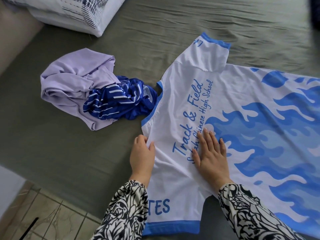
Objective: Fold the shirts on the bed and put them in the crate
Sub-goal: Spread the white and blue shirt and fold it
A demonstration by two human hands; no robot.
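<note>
A white shirt with blue flames and blue lettering [230,94] lies spread flat, back side up, on the grey-green bed [69,149]. My left hand [142,156] pinches the shirt's shoulder edge near the collar. Flat on the lettering rests my right hand [211,153], fingers straight and pressing the cloth. To the left, a crumpled lilac shirt [69,80] and a bunched dark blue striped shirt [117,99] lie in a heap touching the white shirt's collar. No crate is in view.
A white pillow with dark blue stripes [78,11] sits at the bed's far left corner. Tiled floor [48,219] shows at the lower left beside the bed edge. Bare wrinkled sheet [190,19] stretches beyond the shirt.
</note>
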